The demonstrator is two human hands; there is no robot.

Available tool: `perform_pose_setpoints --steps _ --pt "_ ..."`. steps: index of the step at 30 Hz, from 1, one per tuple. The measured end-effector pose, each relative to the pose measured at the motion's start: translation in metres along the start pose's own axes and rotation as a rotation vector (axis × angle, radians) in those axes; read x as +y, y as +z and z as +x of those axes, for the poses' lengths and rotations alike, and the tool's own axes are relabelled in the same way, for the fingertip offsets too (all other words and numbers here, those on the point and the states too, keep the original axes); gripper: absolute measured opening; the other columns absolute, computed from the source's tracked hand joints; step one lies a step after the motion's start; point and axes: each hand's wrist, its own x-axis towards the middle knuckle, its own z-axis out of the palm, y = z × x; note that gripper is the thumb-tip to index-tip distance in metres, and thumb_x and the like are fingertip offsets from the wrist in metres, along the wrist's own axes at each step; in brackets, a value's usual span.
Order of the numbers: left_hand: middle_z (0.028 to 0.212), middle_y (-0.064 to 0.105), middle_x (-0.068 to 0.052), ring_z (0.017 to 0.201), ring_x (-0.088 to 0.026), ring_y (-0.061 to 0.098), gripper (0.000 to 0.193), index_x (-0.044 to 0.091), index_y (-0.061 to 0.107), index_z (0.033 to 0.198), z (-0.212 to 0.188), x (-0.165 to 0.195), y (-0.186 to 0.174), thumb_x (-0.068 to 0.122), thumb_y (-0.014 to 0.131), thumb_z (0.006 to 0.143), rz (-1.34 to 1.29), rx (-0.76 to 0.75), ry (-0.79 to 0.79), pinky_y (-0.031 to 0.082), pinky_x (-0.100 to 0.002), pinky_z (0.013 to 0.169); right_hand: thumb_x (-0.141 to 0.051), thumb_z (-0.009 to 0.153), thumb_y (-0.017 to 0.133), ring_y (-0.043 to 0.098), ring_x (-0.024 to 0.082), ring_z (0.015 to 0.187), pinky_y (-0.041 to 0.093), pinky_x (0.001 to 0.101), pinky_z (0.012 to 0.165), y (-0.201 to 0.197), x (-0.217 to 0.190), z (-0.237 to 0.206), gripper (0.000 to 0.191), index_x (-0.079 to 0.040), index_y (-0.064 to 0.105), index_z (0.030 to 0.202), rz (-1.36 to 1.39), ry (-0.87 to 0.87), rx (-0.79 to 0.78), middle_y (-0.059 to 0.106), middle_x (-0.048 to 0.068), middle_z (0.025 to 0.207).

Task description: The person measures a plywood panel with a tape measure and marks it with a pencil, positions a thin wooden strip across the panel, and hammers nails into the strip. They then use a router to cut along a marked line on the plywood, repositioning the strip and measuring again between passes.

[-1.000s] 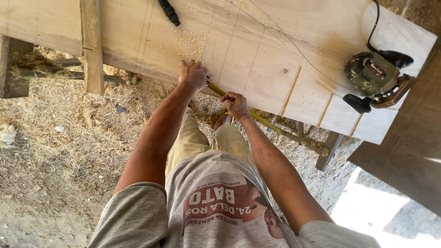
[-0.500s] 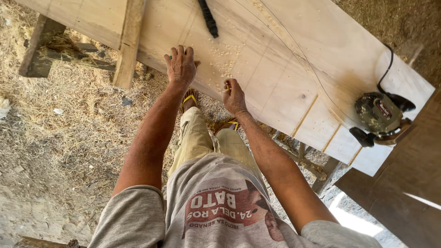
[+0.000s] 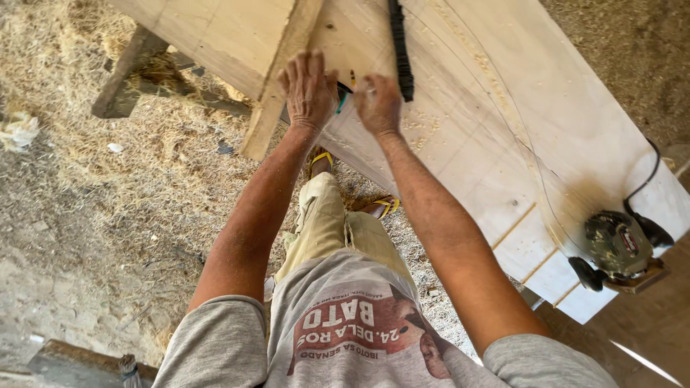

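Head view, the only one I have: my left hand lies flat, fingers spread, on the large pale plywood sheet that serves as the surface, right at the edge of a narrow pale wooden batten lying across it. My right hand sits just beside it, fingers curled; whether it pinches something I cannot tell. Between the two hands a small dark item with a teal tip peeks out, touching or almost touching both, mostly hidden. A long black ribbed strip lies on the sheet just beyond my right hand.

As I judge it, the batten could slide, since only a flat palm steadies it and loose sawdust covers the sheet. The small item could slip off the near edge onto the straw-strewn floor. Well off to my right, a grey-green circular saw rests at the sheet's corner; its black cord could snag.
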Motion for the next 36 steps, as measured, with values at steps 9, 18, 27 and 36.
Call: perform_pose_setpoints --steps 9,18,27,36 --pt "0.123 0.049 -0.019 0.108 -0.03 0.056 0.072 -0.003 0.043 0.136 0.036 -0.064 -0.014 0.027 0.084 0.084 0.126 -0.443 -0.289 0.054 -0.044 0.088 -0.019 0.085 0.082 0.056 0.041 0.108 0.049 0.0534 0.085 -0.022 0.03 0.043 0.057 -0.004 0.049 0.129 -0.301 0.266 -0.047 0.055 0.023 0.116" --pt "0.127 0.042 -0.018 0.116 -0.03 0.051 0.072 -0.003 0.046 0.129 0.051 -0.047 -0.039 0.018 0.088 0.074 -0.376 -0.533 -0.549 0.055 -0.041 0.098 -0.02 0.081 0.069 0.071 0.031 0.069 0.056 0.0474 0.068 -0.054 0.018 0.039 0.018 -0.003 0.07 0.087 0.002 0.479 -0.148 0.071 0.016 0.074" --pt "0.121 0.047 -0.021 0.111 -0.037 0.053 0.066 -0.001 0.047 0.124 -0.055 0.076 0.007 0.026 0.085 0.078 -0.483 -0.535 -0.168 0.049 -0.05 0.099 -0.022 0.082 0.074 0.066 0.034 0.067 0.052 0.0482 0.073 -0.058 0.06 -0.136 0.017 -0.007 0.067 0.081 0.014 0.59 0.315 0.069 0.012 0.07" --pt "0.113 0.043 -0.02 0.105 -0.033 0.048 0.056 -0.004 0.044 0.122 -0.149 0.156 0.058 0.022 0.075 0.083 -0.295 -0.545 0.019 0.045 -0.048 0.095 -0.021 0.081 0.07 0.064 0.02 0.062 0.054 0.044 0.065 -0.12 0.118 -0.256 0.016 -0.011 0.061 0.09 0.087 0.963 0.366 0.062 0.001 0.068"
